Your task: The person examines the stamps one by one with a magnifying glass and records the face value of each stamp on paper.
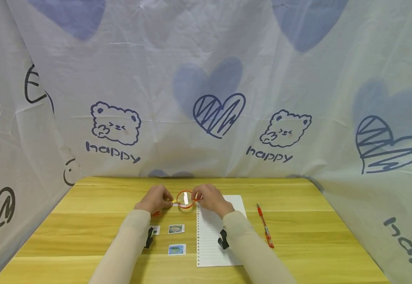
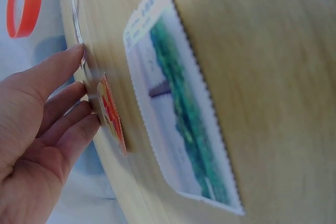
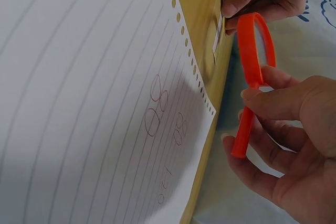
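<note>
My right hand grips the handle of a red magnifying glass, thumb and fingers on its upper part, in the right wrist view. The round lens stands tilted above the far part of the table. To its left, my left hand pinches the edge of a small postage stamp low at the tabletop, close beside the lens. In the left wrist view, a red-and-yellow stamp lies just under the left fingers. Nearer the camera is a stamp with a green landscape.
Two more stamps, a greenish one and a blue one, lie on the wooden table. Lined paper with handwritten red figures lies under the right forearm. A red pen is to its right. A printed cloth hangs behind.
</note>
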The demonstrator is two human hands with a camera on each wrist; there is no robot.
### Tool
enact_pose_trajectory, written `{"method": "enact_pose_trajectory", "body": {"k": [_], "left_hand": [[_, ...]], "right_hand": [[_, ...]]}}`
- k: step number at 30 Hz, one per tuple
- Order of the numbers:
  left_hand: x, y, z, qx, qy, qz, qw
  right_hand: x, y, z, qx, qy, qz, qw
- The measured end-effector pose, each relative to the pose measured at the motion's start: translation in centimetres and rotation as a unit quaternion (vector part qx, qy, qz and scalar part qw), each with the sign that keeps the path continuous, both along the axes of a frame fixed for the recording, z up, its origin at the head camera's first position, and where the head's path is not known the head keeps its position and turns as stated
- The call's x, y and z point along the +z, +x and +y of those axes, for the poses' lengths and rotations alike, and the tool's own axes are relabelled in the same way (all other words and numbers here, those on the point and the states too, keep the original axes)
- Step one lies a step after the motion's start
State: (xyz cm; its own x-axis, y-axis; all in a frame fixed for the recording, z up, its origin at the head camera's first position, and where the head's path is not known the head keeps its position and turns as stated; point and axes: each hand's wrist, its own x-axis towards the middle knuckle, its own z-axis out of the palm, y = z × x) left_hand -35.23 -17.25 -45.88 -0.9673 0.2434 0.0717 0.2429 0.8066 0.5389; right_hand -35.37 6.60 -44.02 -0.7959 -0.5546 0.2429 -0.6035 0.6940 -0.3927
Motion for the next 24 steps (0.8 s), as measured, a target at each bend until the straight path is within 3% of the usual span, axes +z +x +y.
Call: {"method": "enact_pose_trajectory", "body": {"k": [24], "left_hand": [[-0.1,-0.1,-0.1,-0.002,0.001,0.003,1.0]], "right_hand": [[-1.3,0.0,-1.1,-0.028,-0.005,-0.021,0.9994]]}}
